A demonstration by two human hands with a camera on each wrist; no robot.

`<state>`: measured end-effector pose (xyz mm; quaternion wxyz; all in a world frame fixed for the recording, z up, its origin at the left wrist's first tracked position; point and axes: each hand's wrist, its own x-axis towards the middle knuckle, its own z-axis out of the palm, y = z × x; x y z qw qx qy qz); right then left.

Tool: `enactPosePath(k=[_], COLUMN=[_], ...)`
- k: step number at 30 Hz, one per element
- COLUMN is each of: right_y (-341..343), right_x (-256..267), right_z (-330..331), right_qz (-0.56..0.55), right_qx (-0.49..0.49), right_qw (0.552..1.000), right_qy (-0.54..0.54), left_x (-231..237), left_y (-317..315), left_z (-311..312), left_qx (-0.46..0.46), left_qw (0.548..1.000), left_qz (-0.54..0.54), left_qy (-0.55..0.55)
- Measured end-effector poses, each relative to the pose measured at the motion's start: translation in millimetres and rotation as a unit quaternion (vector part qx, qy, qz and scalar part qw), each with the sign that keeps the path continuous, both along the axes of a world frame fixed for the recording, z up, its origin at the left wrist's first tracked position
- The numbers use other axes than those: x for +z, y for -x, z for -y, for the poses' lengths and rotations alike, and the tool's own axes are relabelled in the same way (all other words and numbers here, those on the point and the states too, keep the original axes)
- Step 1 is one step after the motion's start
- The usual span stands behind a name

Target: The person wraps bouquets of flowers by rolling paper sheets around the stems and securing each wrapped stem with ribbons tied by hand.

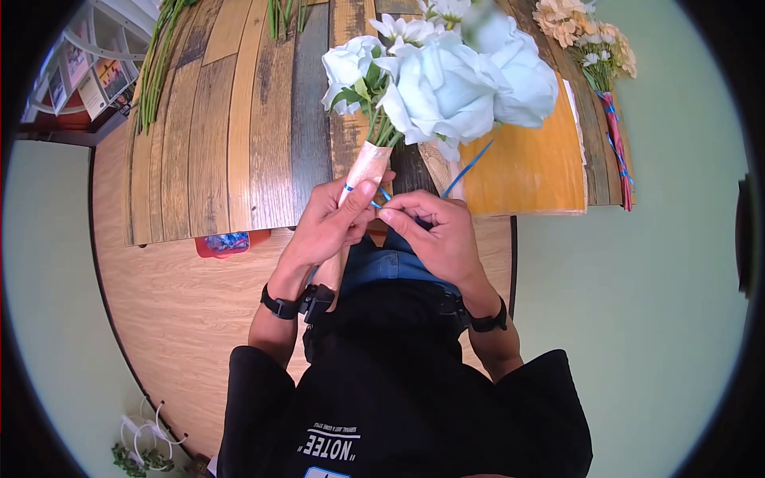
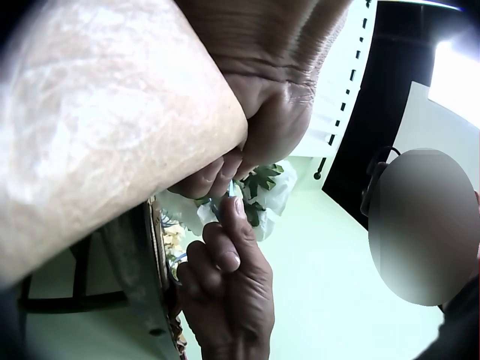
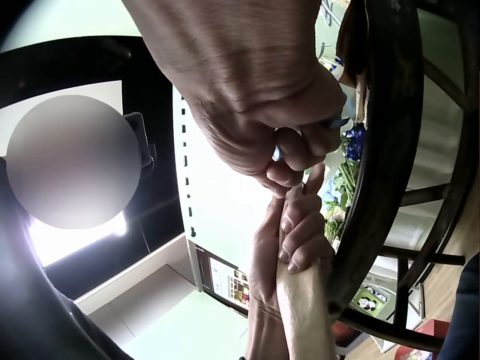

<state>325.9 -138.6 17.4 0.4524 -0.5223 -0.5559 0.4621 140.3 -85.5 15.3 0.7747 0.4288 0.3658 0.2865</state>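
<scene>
A bouquet of large pale blue roses (image 1: 446,88) with white daisies stands over the table's near edge, its stems bundled in a pale wrap (image 1: 369,163). My left hand (image 1: 323,227) grips the wrapped stems, thumb lying along the front. A narrow blue ribbon (image 1: 470,167) circles the wrap near that thumb. Just to the right, my right hand (image 1: 438,239) pinches the ribbon between thumb and forefinger, while another length of it slants up toward the roses. In the left wrist view the wrap (image 2: 112,135) fills the upper left; the right wrist view shows the left fingers (image 3: 304,240) curled round it.
The plank-patterned table (image 1: 223,143) carries loose green stems (image 1: 151,88) at its far left. A yellow-orange sheet (image 1: 522,167) lies under the bouquet's right side. Beyond it rests a finished-looking bouquet (image 1: 613,135) in pink wrap. Below the edge sits a red bin (image 1: 227,245).
</scene>
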Motion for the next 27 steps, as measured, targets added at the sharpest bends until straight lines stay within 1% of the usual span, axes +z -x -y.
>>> enactPosePath(k=[4,11,17,20,22,23,25,27], right_y=[-1,3,5,2,-5,-9,-21,-32], right_x=[-4,2,2,4,1,4,15,19], right_z=[0,2,5,5,5,4,5,5], right_qz=[0.035,0.041,0.036,0.049,0.026,0.027,0.009,0.025], right_qx=[0.003,-0.001,0.004,0.006,0.023,0.023,0.010,0.001], right_qw=[0.999,0.997,0.996,0.997,0.999,0.999,0.999,0.999], right_qy=[-0.021,-0.058,-0.078,-0.057,-0.022,-0.022,0.052,0.047], left_x=[0,-3,-7,-7,-7,-8,-11,-6], left_y=[0,0,-1,-2,-1,-1,-1,-2], left_z=[-1,-1,0,0,0,0,1,2], left_qx=[0.004,0.009,0.024,0.024,0.023,0.023,0.031,0.030], left_qw=[1.000,1.000,0.999,0.999,0.999,0.999,0.999,0.999], left_qz=[0.002,-0.002,-0.015,-0.026,-0.024,-0.023,-0.011,-0.026], left_qy=[-0.010,-0.002,-0.020,-0.021,-0.007,-0.007,-0.009,-0.017])
